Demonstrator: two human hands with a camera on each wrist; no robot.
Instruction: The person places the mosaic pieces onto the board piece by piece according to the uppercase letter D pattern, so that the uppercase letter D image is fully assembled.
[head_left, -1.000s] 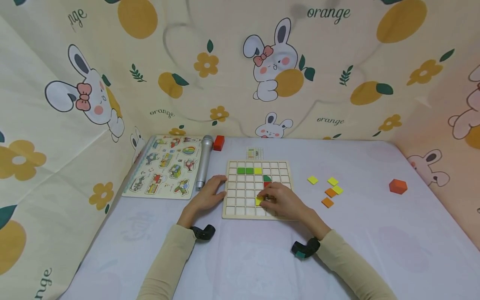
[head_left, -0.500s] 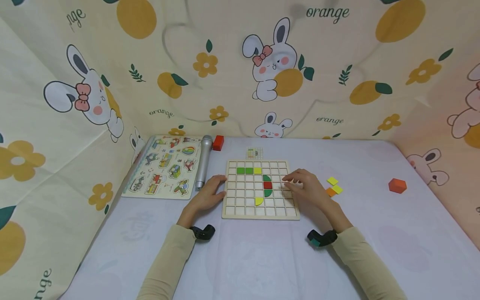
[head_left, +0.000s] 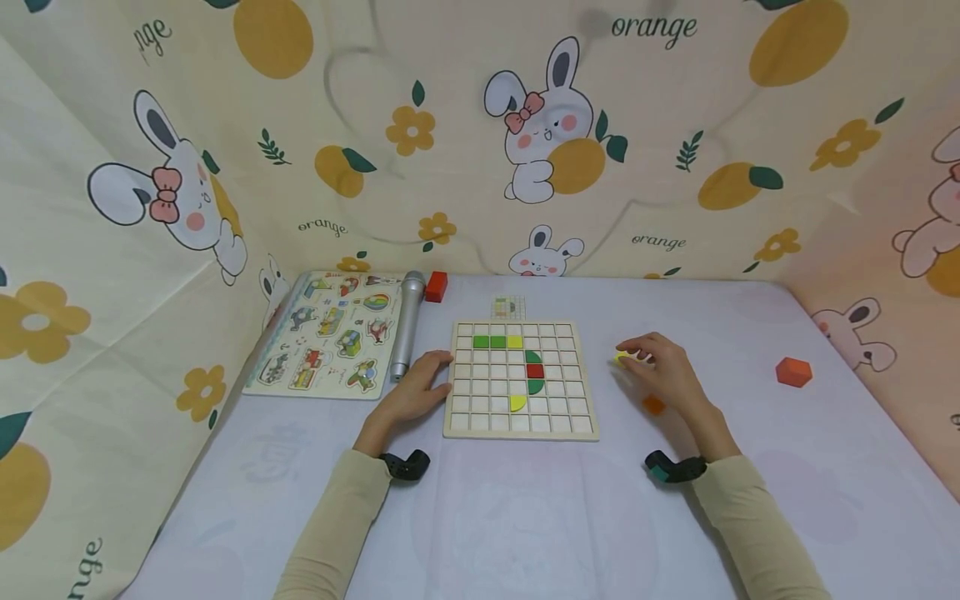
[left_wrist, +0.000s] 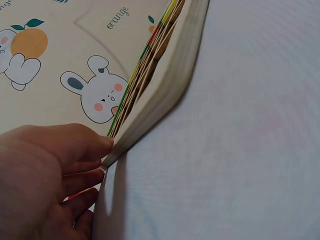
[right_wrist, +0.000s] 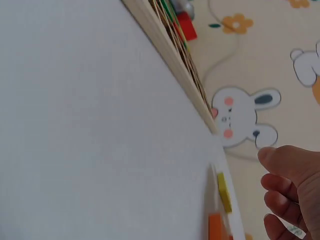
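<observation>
Grid board [head_left: 480, 421], pale and wooden-looking with square cells, lies flat on the table [head_left: 495, 508] between the left hand [head_left: 418, 388] and right hand [head_left: 667, 371]. The left rests relaxed fingers against its edge. Flat green squares [head_left: 498, 342], a yellow square [head_left: 515, 342], a yellow quarter-round [head_left: 518, 403] and a red square [head_left: 535, 371] sit in cells. The right, loosely bent and holding nothing, hovers by a thin yellow tile [right_wrist: 224, 193], an orange tile [head_left: 653, 405] nearby.
</observation>
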